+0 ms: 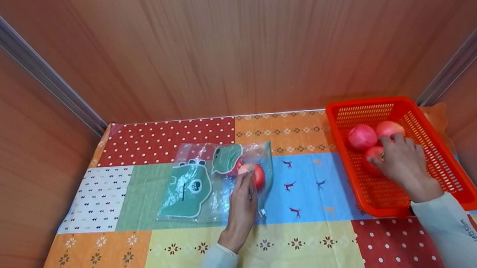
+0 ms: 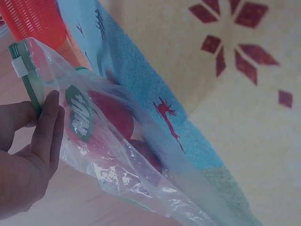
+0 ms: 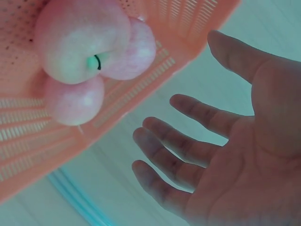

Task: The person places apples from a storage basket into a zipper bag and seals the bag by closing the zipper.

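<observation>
My left hand pinches the green slider edge of a clear zip bag, thumb on one side and fingers on the other. Inside the bag lie a red apple and a second red fruit, partly hidden behind the film and print. My right hand hovers over the red plastic basket, its fingers spread and nothing held, as the right wrist view shows. Beneath and beside it sit a front apple, a pink apple and a pale red apple.
A patchwork-print cloth covers the table under the bag and basket. Wooden panels stand behind and at both sides, and the basket is close to the right one. Green bear-like prints mark the bag's flat left part.
</observation>
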`<state>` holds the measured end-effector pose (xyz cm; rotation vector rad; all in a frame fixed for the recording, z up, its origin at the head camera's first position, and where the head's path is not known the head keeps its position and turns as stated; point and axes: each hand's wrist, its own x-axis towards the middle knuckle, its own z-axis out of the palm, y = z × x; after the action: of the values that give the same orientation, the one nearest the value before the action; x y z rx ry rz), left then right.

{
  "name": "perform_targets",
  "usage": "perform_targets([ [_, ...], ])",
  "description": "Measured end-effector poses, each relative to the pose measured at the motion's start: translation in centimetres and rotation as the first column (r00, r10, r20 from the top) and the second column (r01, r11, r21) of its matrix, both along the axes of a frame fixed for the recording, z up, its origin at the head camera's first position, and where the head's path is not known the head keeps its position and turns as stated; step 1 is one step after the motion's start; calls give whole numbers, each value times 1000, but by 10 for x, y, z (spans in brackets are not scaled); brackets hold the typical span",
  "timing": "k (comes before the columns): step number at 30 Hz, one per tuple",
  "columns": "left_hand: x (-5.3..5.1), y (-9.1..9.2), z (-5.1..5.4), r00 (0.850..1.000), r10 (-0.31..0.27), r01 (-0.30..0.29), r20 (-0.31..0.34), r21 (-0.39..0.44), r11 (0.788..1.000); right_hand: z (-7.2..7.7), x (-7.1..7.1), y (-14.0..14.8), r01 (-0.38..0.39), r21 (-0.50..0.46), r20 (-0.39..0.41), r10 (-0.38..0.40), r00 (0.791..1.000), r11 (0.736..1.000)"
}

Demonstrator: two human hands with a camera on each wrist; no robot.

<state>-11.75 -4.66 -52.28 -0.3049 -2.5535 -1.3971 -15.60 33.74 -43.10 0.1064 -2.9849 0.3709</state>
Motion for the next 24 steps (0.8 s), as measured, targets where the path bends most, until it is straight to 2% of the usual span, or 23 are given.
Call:
perform_targets([
  [4,0,-1,-1,1000,-11,10,14,23,1000,-3,-3,4,-8,13,27,8,1000,1000],
  [12,2,-1,-2,1000,-7,7,11,2,1000,-8,-11,15,-13,8,133,12,991,1000],
  [18,3,-1,-3,1000,-17,17,13,26,1000,-11,-16,19,-12,-25,202,17,979,1000],
  [24,3,-2,-4,1000,-25,24,2,40,999,-13,-22,21,-30,-13,261,33,965,999],
])
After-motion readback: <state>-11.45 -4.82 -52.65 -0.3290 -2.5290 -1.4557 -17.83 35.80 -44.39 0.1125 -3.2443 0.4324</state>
